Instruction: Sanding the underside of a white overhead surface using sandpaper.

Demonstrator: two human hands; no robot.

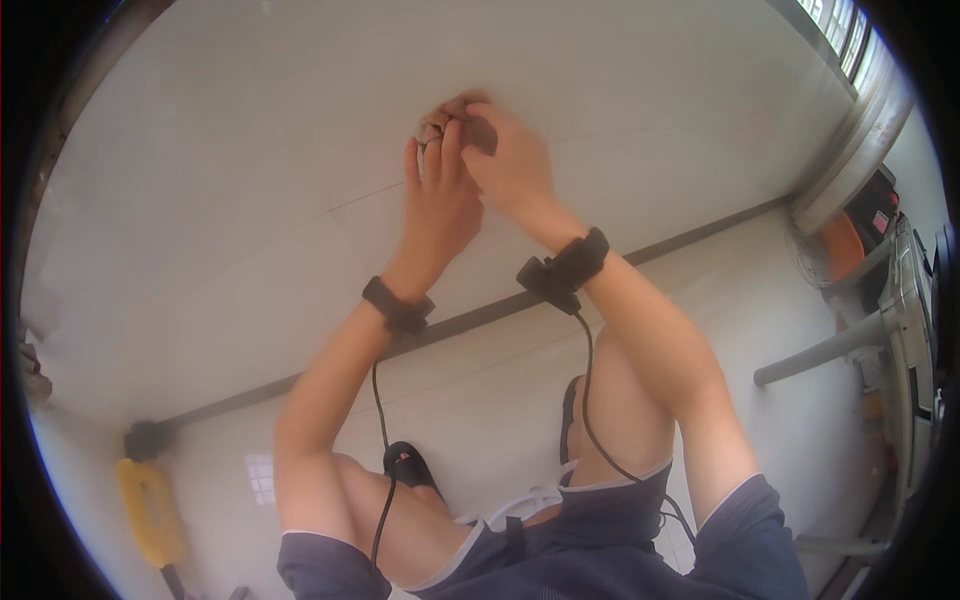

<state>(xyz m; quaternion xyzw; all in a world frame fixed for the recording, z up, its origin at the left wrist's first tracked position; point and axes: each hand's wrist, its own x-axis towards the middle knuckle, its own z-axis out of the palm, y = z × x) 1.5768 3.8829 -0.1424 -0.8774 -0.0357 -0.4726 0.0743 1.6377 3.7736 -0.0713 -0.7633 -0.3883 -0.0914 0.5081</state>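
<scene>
A small brownish, crumpled lump [437,127] lies between my hands over a pale, smooth surface [250,150]; its kind is unclear in the blur. My left hand [441,195] reaches it from below, with its fingers bent against the near side and the little finger standing a bit apart. From the right, my right hand [515,160] curls thumb and fingers around the lump and hides part of it. The two hands nearly touch. Each wrist wears a black strap with a device, the left one [398,305] and the right one [566,270], trailing black cables.
A dark strip [480,318] edges the pale surface nearest me. Below it are my legs and a foot in a black slipper [408,465]. A yellow object [152,512] stands at lower left. A metal-framed item [905,340] and an orange container [842,245] stand at right.
</scene>
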